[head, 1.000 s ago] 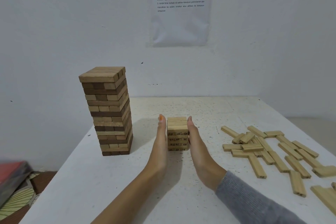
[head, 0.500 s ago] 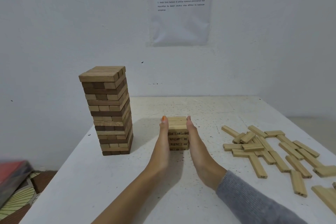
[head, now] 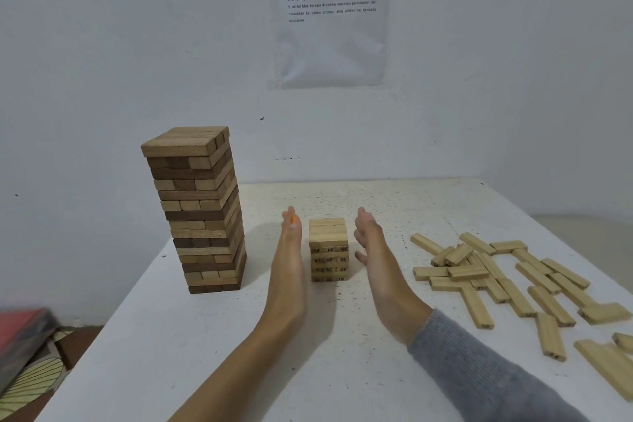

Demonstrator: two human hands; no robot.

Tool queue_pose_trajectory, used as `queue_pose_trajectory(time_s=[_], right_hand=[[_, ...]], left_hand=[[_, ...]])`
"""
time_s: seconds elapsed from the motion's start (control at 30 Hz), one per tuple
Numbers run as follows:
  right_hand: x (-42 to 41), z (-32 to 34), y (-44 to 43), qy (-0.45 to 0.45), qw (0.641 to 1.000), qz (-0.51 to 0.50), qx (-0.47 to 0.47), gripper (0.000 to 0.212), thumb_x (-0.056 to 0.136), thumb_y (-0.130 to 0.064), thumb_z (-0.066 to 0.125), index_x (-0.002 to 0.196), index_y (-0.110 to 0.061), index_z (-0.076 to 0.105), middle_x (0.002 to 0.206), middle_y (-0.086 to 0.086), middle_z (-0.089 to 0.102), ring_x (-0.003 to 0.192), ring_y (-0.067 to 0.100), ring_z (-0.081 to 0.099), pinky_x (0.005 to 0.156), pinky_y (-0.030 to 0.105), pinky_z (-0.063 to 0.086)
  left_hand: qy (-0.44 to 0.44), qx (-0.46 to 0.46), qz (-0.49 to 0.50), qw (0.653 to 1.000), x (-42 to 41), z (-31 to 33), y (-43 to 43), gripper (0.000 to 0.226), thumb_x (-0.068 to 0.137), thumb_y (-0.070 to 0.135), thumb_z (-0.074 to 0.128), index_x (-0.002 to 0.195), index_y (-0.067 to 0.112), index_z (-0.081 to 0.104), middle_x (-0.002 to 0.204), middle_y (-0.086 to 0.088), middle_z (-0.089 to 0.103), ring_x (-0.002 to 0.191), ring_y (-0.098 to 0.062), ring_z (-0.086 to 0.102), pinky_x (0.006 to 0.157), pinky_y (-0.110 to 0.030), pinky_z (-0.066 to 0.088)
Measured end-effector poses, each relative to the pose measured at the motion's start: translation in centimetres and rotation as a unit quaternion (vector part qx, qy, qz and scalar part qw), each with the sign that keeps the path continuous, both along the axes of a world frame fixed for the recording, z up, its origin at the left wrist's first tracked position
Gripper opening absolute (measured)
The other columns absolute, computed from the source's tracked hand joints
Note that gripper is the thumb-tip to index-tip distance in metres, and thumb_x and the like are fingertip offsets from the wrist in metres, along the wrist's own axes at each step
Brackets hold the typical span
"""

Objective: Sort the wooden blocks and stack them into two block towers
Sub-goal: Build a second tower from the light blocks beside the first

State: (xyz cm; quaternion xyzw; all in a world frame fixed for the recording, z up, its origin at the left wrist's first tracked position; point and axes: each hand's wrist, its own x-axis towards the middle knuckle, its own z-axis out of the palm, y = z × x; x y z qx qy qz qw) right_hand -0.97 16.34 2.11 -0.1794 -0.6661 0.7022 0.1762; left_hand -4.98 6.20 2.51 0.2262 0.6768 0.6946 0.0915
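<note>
Desk (head: 205,353): we see a white top with fine dark speckles and a matte surface, set against a plain pale wall.
Tall tower (head: 197,212): at the left of the desk, a square column of rectangular wooden blocks, layers crossing in turn, light tan mixed with dark brown, grain showing on the flat top.
Short tower (head: 328,250): near the middle of the desk, a low square stack of pale smooth blocks. Dark printed numbers mark the block ends that face us; we cannot read them all.
Left hand (head: 289,260): flat and upright on its edge, fingers straight and together, just left of the short tower with a narrow gap between; it holds nothing. One fingertip shows an orange nail. The forearm is bare.
Right hand (head: 376,257): open, fingers straight and slightly spread, just right of the short tower and apart from it; it holds nothing.
Sleeve (head: 479,363): grey ribbed knit, covering the right forearm to the wrist.
Loose blocks (head: 496,277): pale oblong pieces scattered at the right of the desk, most lying flat, a few resting across others.
Paper sheet (head: 332,14): fixed to the wall above, glossy, with small printed lines.
Red object (head: 20,329): blurred, low at the left edge, beyond the desk.
</note>
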Motion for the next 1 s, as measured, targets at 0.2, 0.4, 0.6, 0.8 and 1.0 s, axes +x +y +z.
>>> queue_pose_trajectory(time_s=[0.2,0.4,0.6,0.8,1.0], right_hand=[[3.1,1.2,2.4,0.039,0.993,-0.043,0.098,0.025,0.099,-0.020,0.047,0.118,-0.032,0.060,0.120,-0.008,0.060,0.101,0.009,0.062,0.085,0.023,0.049],[8.4,0.7,6.9,0.008,0.969,-0.090,0.232,0.033,0.089,0.000,0.057,0.098,-0.030,0.068,0.104,-0.011,0.067,0.086,0.002,0.061,0.074,0.018,0.051],[12.1,0.1,13.1,-0.031,0.958,-0.179,0.222,0.034,0.086,0.007,0.057,0.083,-0.022,0.074,0.083,-0.001,0.074,0.080,0.030,0.062,0.066,0.026,0.050],[13.9,-1.4,16.5,-0.126,0.928,-0.197,0.290,0.018,0.087,-0.005,0.065,0.083,-0.021,0.072,0.076,-0.002,0.066,0.058,0.008,0.052,0.049,0.010,0.043],[15.0,-2.9,17.4,-0.197,0.879,-0.157,0.405,0.015,0.083,-0.018,0.073,0.083,-0.028,0.062,0.076,-0.005,0.059,0.067,0.005,0.052,0.069,0.029,0.049]], left_hand=[[0.296,-0.042,0.077,0.951,0.4,-1.9,0.3,0.041,0.091,0.046,0.036,0.131,0.042,0.045,0.143,0.025,0.040,0.135,-0.001,0.033,0.111,-0.034,0.025],[0.363,-0.095,-0.039,0.926,2.8,-2.4,3.3,0.027,0.089,0.032,0.044,0.110,0.030,0.060,0.116,0.025,0.053,0.118,-0.002,0.047,0.097,-0.020,0.036],[0.391,-0.158,-0.109,0.900,4.2,-2.1,8.3,0.021,0.091,0.025,0.050,0.108,0.026,0.062,0.101,0.027,0.053,0.103,0.006,0.046,0.095,-0.017,0.031],[0.408,-0.215,-0.132,0.877,4.3,-2.4,13.0,0.018,0.093,0.020,0.057,0.110,0.021,0.062,0.109,0.009,0.062,0.104,-0.010,0.051,0.094,-0.026,0.035],[0.451,-0.295,-0.127,0.833,4.2,-3.7,15.6,0.019,0.094,0.023,0.056,0.111,0.019,0.063,0.112,0.004,0.062,0.104,-0.017,0.051,0.084,-0.024,0.033]])
